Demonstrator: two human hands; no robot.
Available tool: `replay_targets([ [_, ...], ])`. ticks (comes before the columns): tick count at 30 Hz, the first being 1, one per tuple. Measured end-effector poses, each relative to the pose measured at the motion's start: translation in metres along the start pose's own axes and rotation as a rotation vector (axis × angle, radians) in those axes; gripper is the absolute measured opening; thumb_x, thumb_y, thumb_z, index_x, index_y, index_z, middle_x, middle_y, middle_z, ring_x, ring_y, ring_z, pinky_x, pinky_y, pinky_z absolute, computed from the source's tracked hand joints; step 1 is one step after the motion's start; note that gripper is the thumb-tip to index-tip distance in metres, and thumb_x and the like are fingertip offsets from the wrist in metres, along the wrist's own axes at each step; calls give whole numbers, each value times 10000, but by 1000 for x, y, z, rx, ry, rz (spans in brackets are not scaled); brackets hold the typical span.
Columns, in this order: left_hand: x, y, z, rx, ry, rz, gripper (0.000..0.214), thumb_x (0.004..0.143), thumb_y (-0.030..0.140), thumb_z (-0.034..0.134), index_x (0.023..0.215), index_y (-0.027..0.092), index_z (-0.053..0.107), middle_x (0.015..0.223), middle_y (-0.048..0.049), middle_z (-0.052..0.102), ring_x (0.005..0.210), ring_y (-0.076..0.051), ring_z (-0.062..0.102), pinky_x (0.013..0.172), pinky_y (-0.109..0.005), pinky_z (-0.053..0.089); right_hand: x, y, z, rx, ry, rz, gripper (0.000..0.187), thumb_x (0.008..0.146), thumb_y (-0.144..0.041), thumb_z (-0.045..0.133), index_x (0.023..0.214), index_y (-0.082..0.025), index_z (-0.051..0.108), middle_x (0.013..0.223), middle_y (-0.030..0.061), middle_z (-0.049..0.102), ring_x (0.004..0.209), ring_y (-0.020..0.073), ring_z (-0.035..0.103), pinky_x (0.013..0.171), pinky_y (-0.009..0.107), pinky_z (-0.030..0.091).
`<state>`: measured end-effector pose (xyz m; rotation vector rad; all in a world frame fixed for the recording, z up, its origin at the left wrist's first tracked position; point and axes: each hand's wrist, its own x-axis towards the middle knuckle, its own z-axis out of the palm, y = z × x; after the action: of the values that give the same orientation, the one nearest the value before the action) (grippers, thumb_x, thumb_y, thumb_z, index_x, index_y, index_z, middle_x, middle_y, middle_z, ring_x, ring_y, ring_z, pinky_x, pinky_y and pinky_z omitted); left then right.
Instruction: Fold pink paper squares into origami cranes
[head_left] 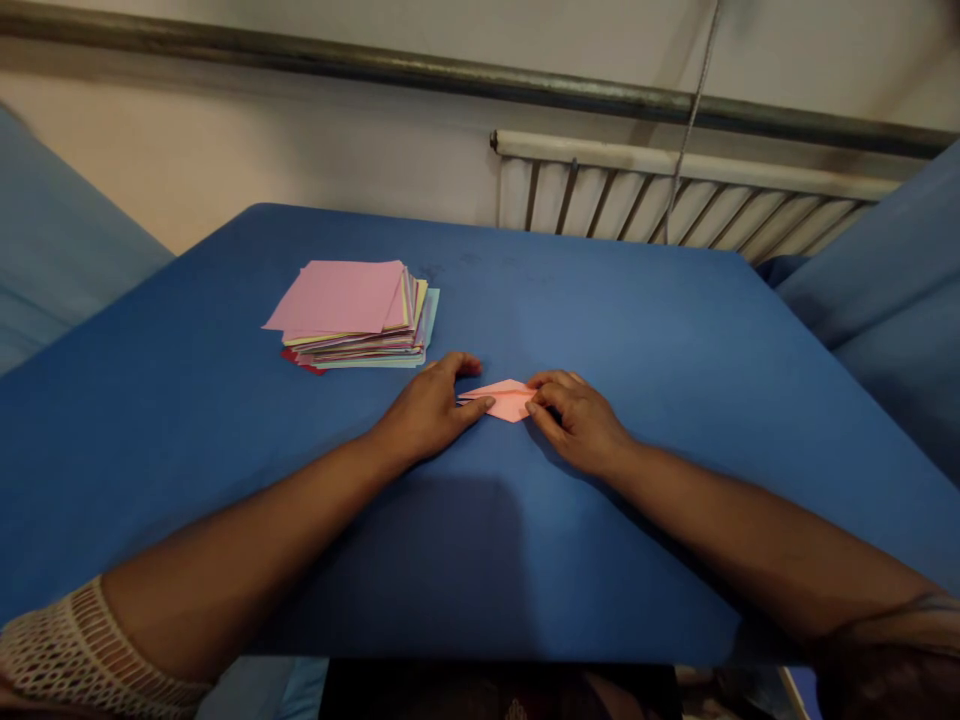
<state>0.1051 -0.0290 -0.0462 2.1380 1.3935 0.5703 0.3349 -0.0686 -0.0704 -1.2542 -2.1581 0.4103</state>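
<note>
A small folded piece of pink origami paper [511,403] lies on the blue table between my hands. It has a long kite-like shape with a crease or slit along its middle and narrow points at the left end. My left hand [436,405] rests at that end, thumb laid on the paper and fingers spread away from it. At the other end, my right hand [576,415] pinches the paper's tip between thumb and fingers, hiding that corner.
A stack of coloured paper sheets [345,300], pink on top, stands left of centre on the blue table [637,330]. Behind the table are a radiator [600,150], a wall pipe [375,65] and a hanging cord [694,110]. Blue curtains [900,260] hang at both sides.
</note>
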Motion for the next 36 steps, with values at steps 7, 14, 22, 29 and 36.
replay_targets([
  [7, -2, 7, -11, 249, -142, 21, 391, 807, 523, 613, 1046, 218, 659, 970, -53, 707, 859, -241, 637, 709, -328, 433, 1, -1, -1, 43, -4, -16, 172, 967, -244, 479, 869, -199, 613, 993, 85, 682, 943, 202, 622, 882, 376, 480],
  [14, -1, 8, -7, 101, -199, -7, 235, 800, 439, 622, 871, 218, 655, 787, 5, 674, 708, -186, 598, 605, -291, 371, 3, 2, 1, 75, -14, 29, 179, 958, -246, 478, 818, -205, 582, 909, 66, 666, 871, 191, 606, 830, 361, 468],
  [22, -5, 9, -2, -104, -133, -26, 449, 789, 463, 663, 1147, 199, 599, 1044, -52, 697, 950, -226, 650, 819, -348, 493, 3, 1, 1, 107, 40, 90, 116, 928, -227, 518, 837, -208, 588, 807, 27, 636, 779, 169, 570, 720, 307, 438],
  [29, -3, 6, 5, -135, -162, -15, 320, 834, 331, 618, 1128, 204, 617, 882, -6, 697, 789, -170, 656, 728, -311, 505, 3, 2, 2, 110, 28, 102, 99, 922, -223, 525, 886, -207, 615, 833, 32, 649, 787, 168, 594, 723, 305, 460],
  [36, -8, 17, 0, -181, -53, 155, 320, 863, 323, 596, 1157, 198, 613, 913, -25, 691, 879, -183, 648, 851, -359, 506, 2, 5, 3, 180, -5, 126, 204, 922, -364, 572, 1023, -222, 678, 966, 50, 714, 884, 194, 640, 804, 342, 486],
])
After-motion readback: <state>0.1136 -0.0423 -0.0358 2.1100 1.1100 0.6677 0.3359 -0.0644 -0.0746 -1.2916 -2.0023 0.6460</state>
